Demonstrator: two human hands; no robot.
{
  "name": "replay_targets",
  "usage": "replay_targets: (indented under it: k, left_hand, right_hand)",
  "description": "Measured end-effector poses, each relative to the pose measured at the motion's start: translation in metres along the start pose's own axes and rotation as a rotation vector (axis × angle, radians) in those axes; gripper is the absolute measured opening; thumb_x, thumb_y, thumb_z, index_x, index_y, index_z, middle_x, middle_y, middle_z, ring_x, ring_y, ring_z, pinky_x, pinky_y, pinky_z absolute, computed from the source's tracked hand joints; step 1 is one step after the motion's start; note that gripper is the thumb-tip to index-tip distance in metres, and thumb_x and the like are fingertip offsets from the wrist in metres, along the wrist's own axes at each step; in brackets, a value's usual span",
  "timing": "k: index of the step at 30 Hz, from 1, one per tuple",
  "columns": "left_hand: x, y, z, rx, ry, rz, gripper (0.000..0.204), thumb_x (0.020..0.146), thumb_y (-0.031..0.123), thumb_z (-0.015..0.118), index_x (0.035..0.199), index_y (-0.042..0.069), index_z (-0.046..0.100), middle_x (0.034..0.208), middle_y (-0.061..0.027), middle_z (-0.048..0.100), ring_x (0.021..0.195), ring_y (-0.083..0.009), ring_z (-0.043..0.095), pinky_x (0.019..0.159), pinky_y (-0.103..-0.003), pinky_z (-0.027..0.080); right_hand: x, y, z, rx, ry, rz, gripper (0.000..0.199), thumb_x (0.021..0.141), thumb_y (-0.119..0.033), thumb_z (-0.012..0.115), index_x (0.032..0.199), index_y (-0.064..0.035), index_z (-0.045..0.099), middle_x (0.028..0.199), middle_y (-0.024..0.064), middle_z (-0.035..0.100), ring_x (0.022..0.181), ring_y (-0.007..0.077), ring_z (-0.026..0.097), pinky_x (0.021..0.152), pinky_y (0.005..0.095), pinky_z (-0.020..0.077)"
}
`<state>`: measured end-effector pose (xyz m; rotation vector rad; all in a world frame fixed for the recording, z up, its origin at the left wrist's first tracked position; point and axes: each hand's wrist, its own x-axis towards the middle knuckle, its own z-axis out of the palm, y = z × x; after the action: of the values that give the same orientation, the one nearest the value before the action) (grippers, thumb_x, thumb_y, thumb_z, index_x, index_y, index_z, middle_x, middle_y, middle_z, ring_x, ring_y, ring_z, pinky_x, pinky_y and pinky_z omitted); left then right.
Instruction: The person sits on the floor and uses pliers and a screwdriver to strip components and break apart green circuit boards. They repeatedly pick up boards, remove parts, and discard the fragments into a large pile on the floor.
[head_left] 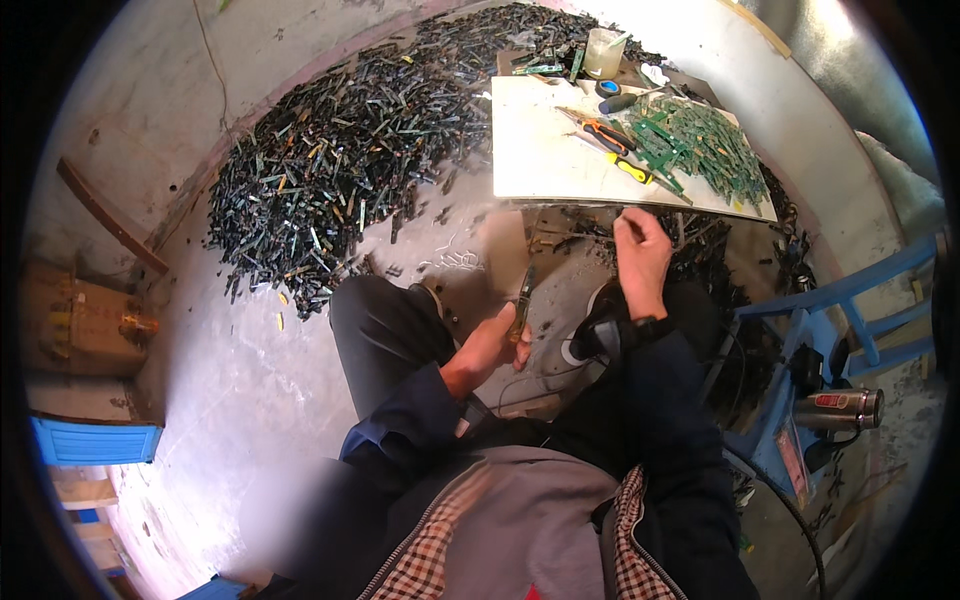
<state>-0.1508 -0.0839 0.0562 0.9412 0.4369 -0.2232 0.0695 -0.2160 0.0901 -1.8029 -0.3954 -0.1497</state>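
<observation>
we pinch a thin strip in our left hand; right hand, fingers curled, reaches under the board. huge pile beyond our fingers, small green stack on the board.

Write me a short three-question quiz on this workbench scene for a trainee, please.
1. True or false: the left hand holds a narrow strip-like part.
2. Where is the right hand? A) on the steel flask, B) at the near edge of the white board, C) on the blue chair.
3. Fill in: the green strips lie heaped on the board's ___ side.

Key: 1 true; 2 B; 3 right.
</observation>
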Motion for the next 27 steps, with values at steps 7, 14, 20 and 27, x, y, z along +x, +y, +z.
replay_targets:
  k: [7,14,20,27]
  left_hand:
    - [-0.003,0.004,0.001,0.035,0.014,0.009,0.056,0.099,0.052,0.025,0.087,0.006,0.053,0.066,-0.0059,0.055,0.062,-0.0173,0.051,0.063,-0.029,0.041]
    - [0.000,0.001,-0.005,0.055,0.022,-0.002,0.058,0.096,0.059,0.029,0.089,0.007,0.053,0.065,-0.0059,0.055,0.062,-0.0165,0.051,0.063,-0.030,0.041]
    - [-0.001,0.005,-0.004,0.060,0.043,-0.012,0.054,0.099,0.051,0.027,0.087,0.005,0.053,0.065,-0.0046,0.054,0.061,-0.0156,0.051,0.061,-0.029,0.042]
    - [-0.001,0.006,-0.009,0.063,0.092,-0.026,0.059,0.096,0.059,0.031,0.086,0.006,0.054,0.065,-0.0053,0.055,0.061,-0.0149,0.051,0.061,-0.028,0.041]
  right_hand:
    - [0.059,0.001,-0.007,-0.526,0.117,-0.298,0.032,0.081,-0.016,0.066,0.110,-0.0039,0.061,0.114,0.0130,0.060,0.110,0.0319,0.051,0.094,0.0407,0.0402]
    - [0.092,0.010,0.008,-0.649,0.027,-0.360,0.037,0.081,-0.018,0.065,0.114,-0.0025,0.058,0.121,0.0137,0.057,0.116,0.0328,0.047,0.099,0.0422,0.0375]
    - [0.118,0.005,0.027,-0.706,-0.067,-0.418,0.045,0.082,-0.028,0.067,0.119,-0.0052,0.057,0.121,0.0136,0.058,0.115,0.0341,0.049,0.096,0.0426,0.0394]
    - [0.146,0.003,0.038,-0.705,-0.334,-0.252,0.038,0.084,-0.033,0.065,0.112,-0.0074,0.063,0.110,0.0118,0.062,0.104,0.0342,0.055,0.090,0.0432,0.0418]
